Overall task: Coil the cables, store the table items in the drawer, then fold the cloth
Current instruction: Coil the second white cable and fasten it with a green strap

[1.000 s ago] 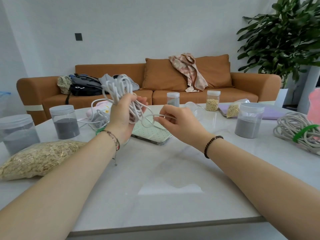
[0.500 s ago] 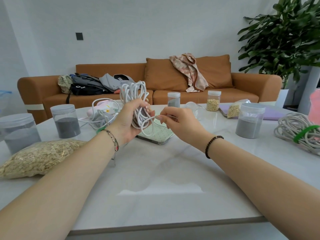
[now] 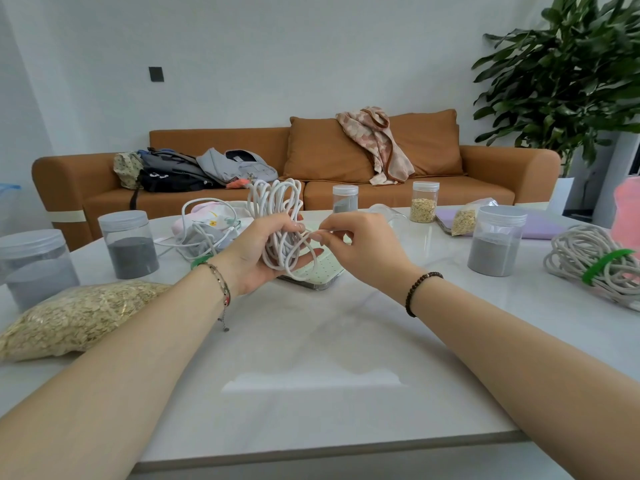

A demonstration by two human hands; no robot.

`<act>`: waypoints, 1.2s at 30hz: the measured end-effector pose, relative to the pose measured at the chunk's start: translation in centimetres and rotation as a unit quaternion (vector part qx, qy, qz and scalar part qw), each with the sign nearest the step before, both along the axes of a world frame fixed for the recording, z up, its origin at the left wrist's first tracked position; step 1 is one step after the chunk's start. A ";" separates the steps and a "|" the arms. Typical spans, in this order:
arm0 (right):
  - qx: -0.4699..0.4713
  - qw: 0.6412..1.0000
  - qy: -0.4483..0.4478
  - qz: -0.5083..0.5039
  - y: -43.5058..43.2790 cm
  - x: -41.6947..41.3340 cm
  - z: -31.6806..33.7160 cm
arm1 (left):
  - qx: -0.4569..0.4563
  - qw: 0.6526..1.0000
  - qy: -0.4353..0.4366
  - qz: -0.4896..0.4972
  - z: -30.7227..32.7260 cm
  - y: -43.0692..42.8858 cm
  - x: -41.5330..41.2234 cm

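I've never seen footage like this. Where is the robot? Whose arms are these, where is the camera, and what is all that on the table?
There is no robot here. A person works with bare hands, and one wide camera worn on the head looks forward and down, so the arms seem to reach out from you. The left hand grips a bundle of looped white cable, and the right hand pinches a loose strand of it. On the white table stand lidded jars of grey powder and an oat jar. A bag of oats lies at the left, and a rope coil bound with a green tie lies at the right. Behind the table is an orange sofa.
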State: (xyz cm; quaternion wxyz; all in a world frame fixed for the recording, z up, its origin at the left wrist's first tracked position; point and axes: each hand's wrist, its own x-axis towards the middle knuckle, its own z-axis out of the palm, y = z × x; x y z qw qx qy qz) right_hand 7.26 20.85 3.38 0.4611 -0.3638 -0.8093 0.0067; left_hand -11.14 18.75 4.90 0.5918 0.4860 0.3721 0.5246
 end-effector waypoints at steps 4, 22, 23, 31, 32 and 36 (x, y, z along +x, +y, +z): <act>-0.040 0.997 0.045 0.052 -0.5 0.0 0.2 | 0.027 0.999 0.021 0.010 -0.2 0.1 0.4; -0.036 0.998 0.044 0.031 0.0 -0.1 0.3 | 0.067 0.997 0.022 0.005 -1.0 0.6 0.6; -0.019 0.999 0.036 0.027 0.0 0.0 0.3 | 0.061 0.998 0.025 -0.013 -1.0 0.6 0.5; 0.078 0.996 -0.019 0.031 0.2 -0.2 0.3 | 0.043 0.994 0.072 -0.074 -1.1 -0.1 1.0; 0.074 0.997 -0.008 0.034 0.2 -0.2 0.3 | 0.044 0.993 0.066 -0.083 -1.0 -0.3 0.9; 0.070 0.997 0.027 0.032 0.0 -0.4 0.6 | 0.040 0.989 0.002 -0.140 -0.6 -0.9 1.2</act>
